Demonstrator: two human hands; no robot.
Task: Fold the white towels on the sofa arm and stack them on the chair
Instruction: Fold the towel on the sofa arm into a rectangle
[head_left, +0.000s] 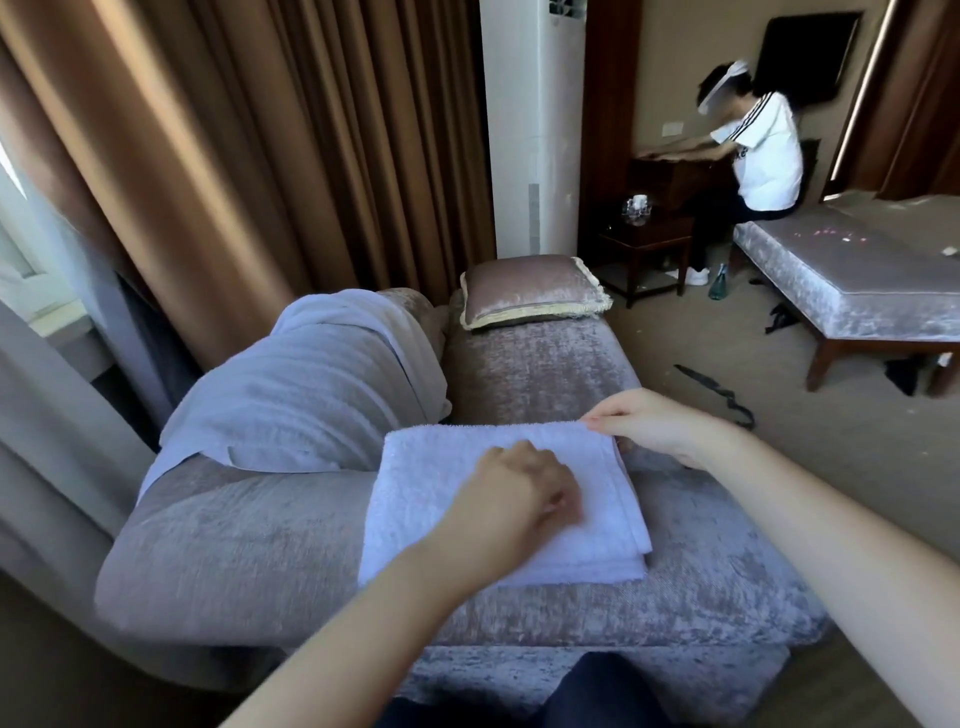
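Pinching the far right corner of the folded white terry towel (431, 499), my right hand (657, 426) has thumb and fingers clamped together on the cloth. My left hand (511, 493) rests knuckles-up on the middle of the same towel, its fingers curled under; whether they grip a fold or merely press down I cannot tell from this angle. The towel lies flat on the near padded edge of the grey-lilac velvet sofa (727, 582). To the left, a second white towel (311, 395) hangs unfolded over the rounded sofa arm (223, 530). A fringed velvet cushion (530, 293) sits at the far end of the seat.
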